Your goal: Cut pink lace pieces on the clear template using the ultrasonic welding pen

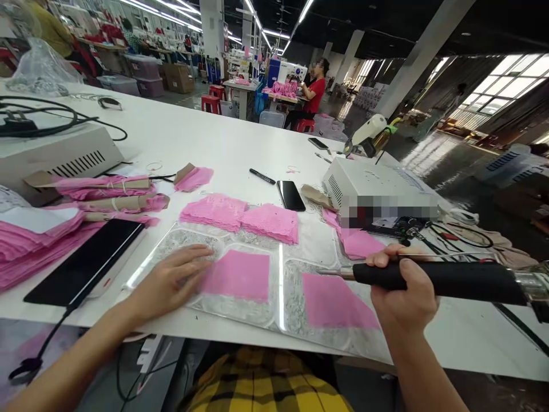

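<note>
My left hand (174, 280) lies flat with outstretched fingers at the left edge of a pink fabric piece (238, 276). This piece rests on a clear plastic mat (253, 315). My right hand (405, 286) is wrapped around a black-handled tool (463, 280) with a metal tip, held sideways. The tip points left, over the top edge of a second pink fabric piece (337, 303); whether it touches cannot be made out. Behind the mat's front part sit two stacks of pink fabric pieces, a left stack (214, 210) and a right stack (271, 222).
A tablet (88, 260) and bundled pink fabric (107, 186) lie at left. Beyond the stacks are a phone (290, 195) and a pen (262, 175). A white box (377, 180) with cables stands at right, a grey box (64, 157) at far left. A person (315, 91) sits farther back.
</note>
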A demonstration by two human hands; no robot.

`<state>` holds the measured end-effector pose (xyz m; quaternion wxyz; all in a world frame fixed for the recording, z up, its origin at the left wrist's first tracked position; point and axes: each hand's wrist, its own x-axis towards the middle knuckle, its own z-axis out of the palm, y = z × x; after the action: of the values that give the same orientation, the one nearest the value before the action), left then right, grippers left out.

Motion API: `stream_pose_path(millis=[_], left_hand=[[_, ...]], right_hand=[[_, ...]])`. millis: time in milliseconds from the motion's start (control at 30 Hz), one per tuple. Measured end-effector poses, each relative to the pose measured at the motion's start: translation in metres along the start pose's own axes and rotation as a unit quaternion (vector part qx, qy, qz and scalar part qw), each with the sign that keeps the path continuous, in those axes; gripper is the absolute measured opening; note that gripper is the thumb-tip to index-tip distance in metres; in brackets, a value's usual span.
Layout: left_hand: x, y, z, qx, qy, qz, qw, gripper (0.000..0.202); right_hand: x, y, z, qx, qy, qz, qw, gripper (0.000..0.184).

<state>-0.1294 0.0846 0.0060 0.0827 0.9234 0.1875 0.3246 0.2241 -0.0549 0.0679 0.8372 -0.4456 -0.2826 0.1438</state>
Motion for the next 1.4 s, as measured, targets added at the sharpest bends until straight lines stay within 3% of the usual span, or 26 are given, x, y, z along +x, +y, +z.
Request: stream_pose_path(millis=[200,333,467,700,1033,1400], left_hand=[[0.043,0.111,0.067,-0.028,-0.059,0.039,0.997,0.029],[0.056,0.146,0.103,-0.042,-0.054,0.043,0.997,0.026],[0.059,0.150,0.118,-0.020,-0.048,0.033,0.998,0.028],[0.070,0.154,0.132,0.002,-0.048,0.079,0.996,0.032],[0.078,0.155,0.138,0.053,-0.135,0.124,0.982,0.041],[0.077,0.156,0.138,0.063,-0.151,0.112,0.980,0.041]], right_hand=[[-0.002,0.016,-0.017,0.024,-0.026,0.022,0.999,0.019],[-0.004,0.027,-0.017,0.030,-0.058,0.035,0.997,0.019],[-0.005,0.035,-0.018,0.038,-0.075,0.034,0.996,0.016],[0.009,0.023,-0.031,0.022,-0.006,0.008,1.000,0.013],[0.033,0.011,-0.057,0.014,0.109,-0.059,0.992,0.012],[0.017,0.014,-0.047,0.026,0.071,0.005,0.997,0.015]])
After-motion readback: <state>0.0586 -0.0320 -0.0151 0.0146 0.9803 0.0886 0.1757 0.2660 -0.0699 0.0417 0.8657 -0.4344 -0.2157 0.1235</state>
